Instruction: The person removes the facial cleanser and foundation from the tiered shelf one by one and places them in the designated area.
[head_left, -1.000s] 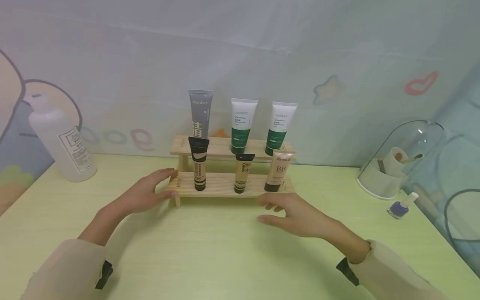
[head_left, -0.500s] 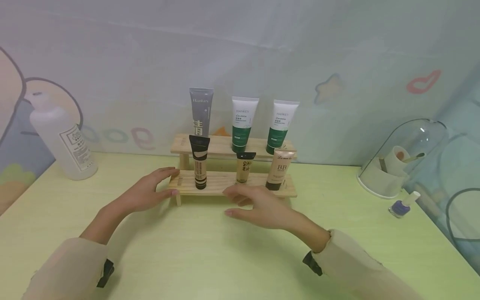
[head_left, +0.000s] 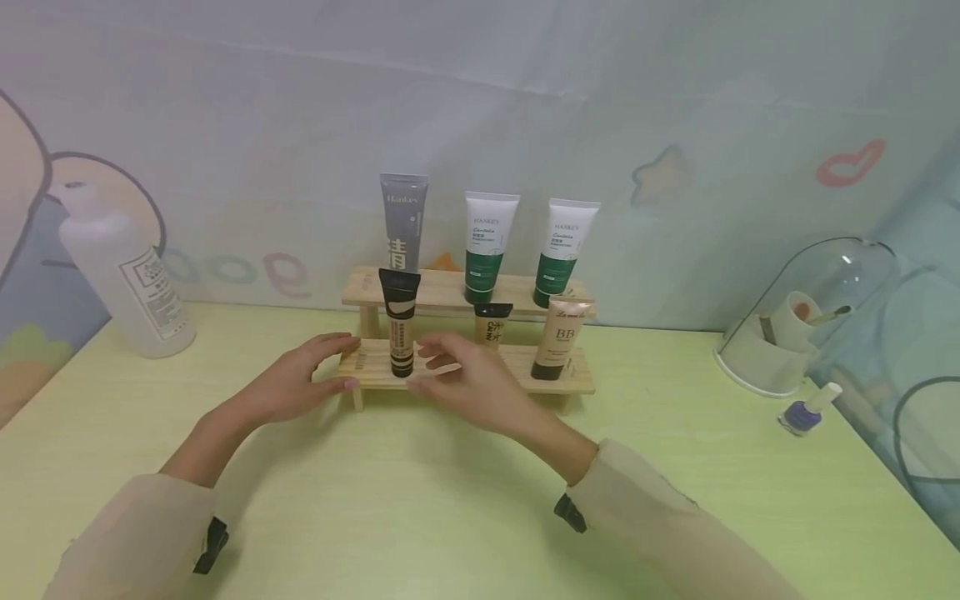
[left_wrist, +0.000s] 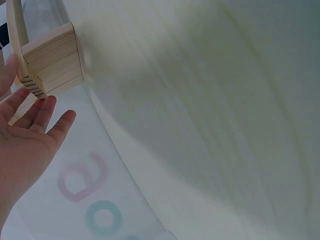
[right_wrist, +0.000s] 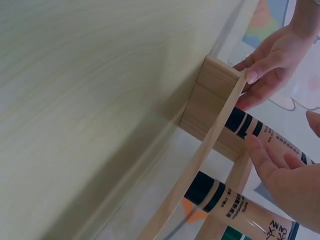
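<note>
A two-tier wooden rack (head_left: 521,360) stands at the middle of the table with several tubes upright on it. My left hand (head_left: 322,371) rests with straight fingers against the left end of the rack's lower shelf (left_wrist: 55,62). My right hand (head_left: 429,367) reaches across to the black-and-beige striped tube (head_left: 400,321) at the lower shelf's left. In the right wrist view the striped tube (right_wrist: 250,125) runs between its fingers (right_wrist: 260,150) and the thumb, which are not closed round it. A beige black-capped tube (head_left: 491,323) and a BB tube (head_left: 562,337) stand further right.
On the upper shelf are a grey tube (head_left: 402,221) and two white-and-green tubes (head_left: 489,246). A white bottle (head_left: 123,275) stands at the back left. At the right are a clear domed holder (head_left: 810,308) and a blue nail polish bottle (head_left: 802,412). The table (head_left: 450,500) is pale green.
My right hand has moved left along the front of the lower shelf, from below the BB tube to the striped tube. The left hand has stayed at the rack's left end.
</note>
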